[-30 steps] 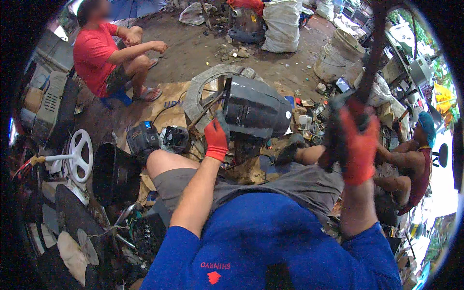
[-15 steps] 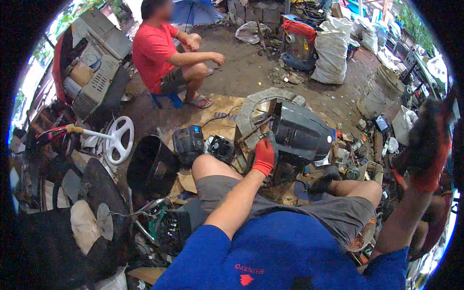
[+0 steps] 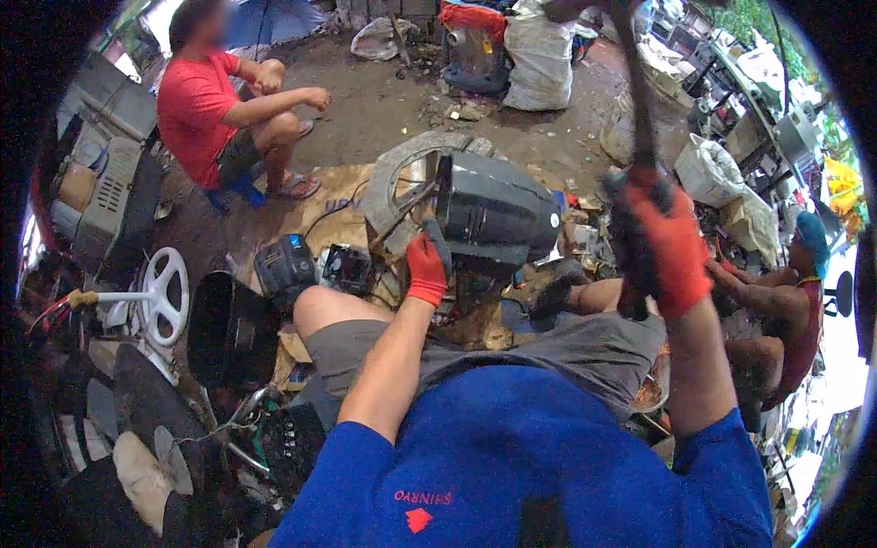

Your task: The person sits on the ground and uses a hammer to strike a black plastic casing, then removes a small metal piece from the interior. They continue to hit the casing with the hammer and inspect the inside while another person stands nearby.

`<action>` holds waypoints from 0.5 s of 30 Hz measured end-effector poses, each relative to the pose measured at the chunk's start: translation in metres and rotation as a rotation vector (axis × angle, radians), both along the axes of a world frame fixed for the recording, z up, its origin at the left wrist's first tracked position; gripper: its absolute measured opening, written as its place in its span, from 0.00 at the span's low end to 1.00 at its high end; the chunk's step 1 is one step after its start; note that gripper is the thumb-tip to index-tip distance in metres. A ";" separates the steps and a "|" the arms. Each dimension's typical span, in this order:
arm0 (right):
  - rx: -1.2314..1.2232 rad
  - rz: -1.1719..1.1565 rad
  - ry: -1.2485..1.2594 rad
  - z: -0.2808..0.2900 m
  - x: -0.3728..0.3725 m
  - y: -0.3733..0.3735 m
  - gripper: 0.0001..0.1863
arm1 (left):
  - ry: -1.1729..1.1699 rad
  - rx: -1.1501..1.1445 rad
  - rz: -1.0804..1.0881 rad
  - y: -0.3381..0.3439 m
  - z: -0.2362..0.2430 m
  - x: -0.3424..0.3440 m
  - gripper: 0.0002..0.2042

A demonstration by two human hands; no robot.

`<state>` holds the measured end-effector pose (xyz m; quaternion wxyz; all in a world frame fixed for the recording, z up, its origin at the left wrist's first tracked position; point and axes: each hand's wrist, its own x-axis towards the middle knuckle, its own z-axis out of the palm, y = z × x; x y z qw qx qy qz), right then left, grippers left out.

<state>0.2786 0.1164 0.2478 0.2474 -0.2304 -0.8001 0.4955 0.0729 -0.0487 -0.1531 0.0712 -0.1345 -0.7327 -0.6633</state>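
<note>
My right hand (image 3: 662, 242), in a red and black glove, is raised on the right and wrapped round the dark handle of a hammer (image 3: 642, 110). Its head is blurred and partly cut off by the upper edge. In a red and grey glove, my left hand (image 3: 429, 263) is closed at the near left end of a bulky black plastic casing (image 3: 498, 215). What its fingers hold is too small to make out. The casing lies on its side against a grey, ring-shaped block (image 3: 391, 187), over flattened cardboard (image 3: 352, 173).
A person in a red shirt (image 3: 196, 105) sits on a low blue stool at the far left. Another person (image 3: 795, 310) crouches close on my right. Black housings (image 3: 285, 265), a white wheel (image 3: 167, 297) and a black bin (image 3: 233, 329) stand left. Scrap lies around; white sacks (image 3: 539, 59) stand behind.
My right hand has swung inward from the far right with the hammer. The whole view has turned right, so the casing and the seated person appear further left. My left hand stays at the casing.
</note>
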 end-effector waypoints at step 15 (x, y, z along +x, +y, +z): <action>0.110 0.027 -0.265 0.012 -0.006 -0.008 0.21 | -0.056 -0.274 0.053 -0.019 -0.023 -0.030 0.14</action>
